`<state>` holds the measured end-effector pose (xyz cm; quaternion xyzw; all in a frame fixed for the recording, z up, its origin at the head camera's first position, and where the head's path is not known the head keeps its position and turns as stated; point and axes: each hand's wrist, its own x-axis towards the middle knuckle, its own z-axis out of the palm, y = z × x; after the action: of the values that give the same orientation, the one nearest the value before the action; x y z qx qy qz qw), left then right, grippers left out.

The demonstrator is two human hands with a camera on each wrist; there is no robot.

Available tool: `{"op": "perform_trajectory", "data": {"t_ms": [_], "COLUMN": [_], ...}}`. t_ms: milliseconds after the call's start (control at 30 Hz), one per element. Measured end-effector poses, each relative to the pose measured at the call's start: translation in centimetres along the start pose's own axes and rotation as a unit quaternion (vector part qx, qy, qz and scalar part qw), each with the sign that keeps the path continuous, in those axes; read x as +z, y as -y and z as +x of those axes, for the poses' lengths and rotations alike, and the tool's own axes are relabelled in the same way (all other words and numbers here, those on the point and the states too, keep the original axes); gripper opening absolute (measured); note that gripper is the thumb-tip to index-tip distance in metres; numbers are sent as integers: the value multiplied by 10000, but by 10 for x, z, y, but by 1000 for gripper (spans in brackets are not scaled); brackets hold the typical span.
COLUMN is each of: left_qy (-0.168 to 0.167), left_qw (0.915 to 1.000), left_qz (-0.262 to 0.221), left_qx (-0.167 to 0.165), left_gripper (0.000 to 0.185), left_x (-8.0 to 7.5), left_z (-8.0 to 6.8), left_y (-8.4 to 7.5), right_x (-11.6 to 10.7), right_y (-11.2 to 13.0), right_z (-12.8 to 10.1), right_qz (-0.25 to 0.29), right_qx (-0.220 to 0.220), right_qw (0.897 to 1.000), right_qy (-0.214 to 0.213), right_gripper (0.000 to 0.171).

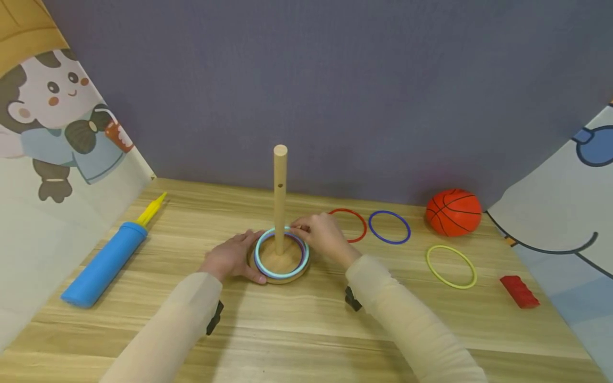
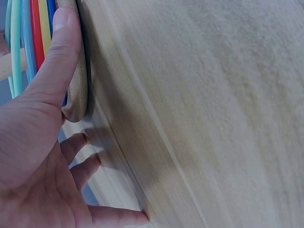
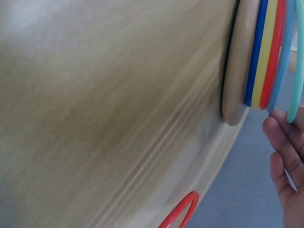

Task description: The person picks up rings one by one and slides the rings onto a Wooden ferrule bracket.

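A wooden peg stand (image 1: 280,191) rises from a round base (image 1: 282,274) at the middle of the table. Several coloured rings lie stacked on the base, a cyan ring (image 1: 268,268) topmost. My left hand (image 1: 233,256) rests against the base's left rim, its thumb (image 2: 52,61) lying straight along the base edge (image 2: 78,71) and the other fingers loose on the table. My right hand (image 1: 303,230) pinches the cyan ring at its far right side. In the right wrist view that cyan ring (image 3: 298,71) stands slightly off the stack (image 3: 268,52), with my fingers (image 3: 285,156) beside it.
A blue pump (image 1: 102,263) with a yellow nozzle lies at the left. Right of the stand lie a red ring (image 1: 356,226), a blue ring (image 1: 389,227), a yellow-green ring (image 1: 451,266), an orange basketball (image 1: 453,211) and a red block (image 1: 519,291). Panels wall in the back and sides.
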<state>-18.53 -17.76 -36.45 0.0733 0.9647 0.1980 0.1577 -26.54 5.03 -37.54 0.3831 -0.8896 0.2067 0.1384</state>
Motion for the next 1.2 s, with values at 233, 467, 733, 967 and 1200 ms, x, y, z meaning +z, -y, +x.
{"op": "perform_trajectory", "data": {"t_ms": [233, 467, 733, 967, 1200], "left_qy": [-50, -142, -185, -177, -45], "left_qw": [10000, 9998, 9996, 9996, 10000], "left_qz": [55, 103, 169, 179, 25], "left_qx": [-10, 63, 138, 119, 14], "left_gripper": [121, 119, 118, 117, 120], "left_x": [1, 1, -1, -1, 1], "left_z": [1, 0, -1, -1, 0], "left_y": [0, -1, -3, -2, 0], "right_x": [3, 5, 7, 6, 8], "right_y": [0, 2, 3, 2, -1], "right_z": [0, 1, 2, 2, 3], "right_qz": [-120, -317, -84, 161, 179], "right_qx": [154, 386, 677, 920, 947], "right_qw": [9998, 9985, 9962, 9917, 9915], "right_qy": [-8, 224, 543, 889, 878], "right_gripper": [17, 19, 21, 27, 22]}}
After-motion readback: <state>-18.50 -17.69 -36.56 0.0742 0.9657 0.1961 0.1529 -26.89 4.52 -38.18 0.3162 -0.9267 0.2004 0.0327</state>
